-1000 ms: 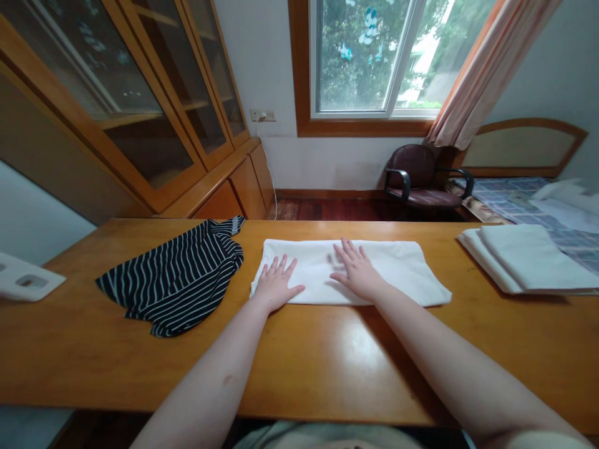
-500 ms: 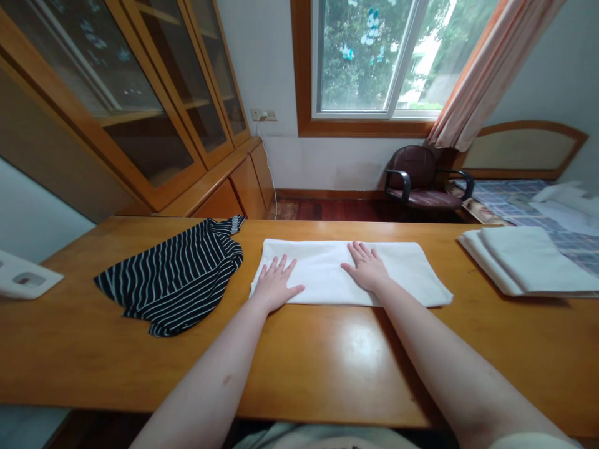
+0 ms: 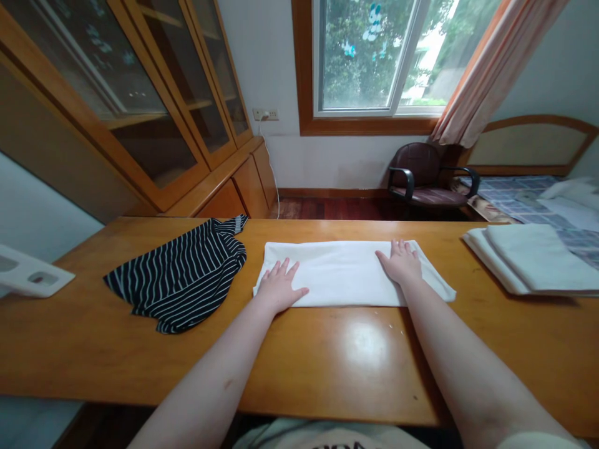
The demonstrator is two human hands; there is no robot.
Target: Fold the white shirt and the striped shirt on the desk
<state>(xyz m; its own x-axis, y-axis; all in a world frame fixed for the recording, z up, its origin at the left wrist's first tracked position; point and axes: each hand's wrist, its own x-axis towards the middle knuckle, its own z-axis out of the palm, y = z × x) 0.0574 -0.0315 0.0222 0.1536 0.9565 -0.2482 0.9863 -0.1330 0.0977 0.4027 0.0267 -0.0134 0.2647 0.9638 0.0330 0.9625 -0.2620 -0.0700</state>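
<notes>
The right hand has slid out along the white cloth, over toward its right end, while the left hand sits about where it was, down at the near edge by the left end. Both hands are wide open, fingers spread, palms flat on the fabric, gripping nothing: this looks like smoothing, with the left hand pinning the cloth so the right can sweep out any creases. The cloth itself lies folded in a long band across the middle of the table, lengthwise to the person, with room on either side, which seems to be why it sits right there in front of the body. To the left, just clear of it, a crumpled striped top lies bunched in dark and pale bands. Over on the right, a folded stack of white fabric waits, at least 2 layers thick, squared up near the table's edge. At the far left edge of the frame, a white plastic piece pokes in. Upper left, the glass-fronted cabinet shows shelves behind reflections, and what's on them is too dim to tell.
</notes>
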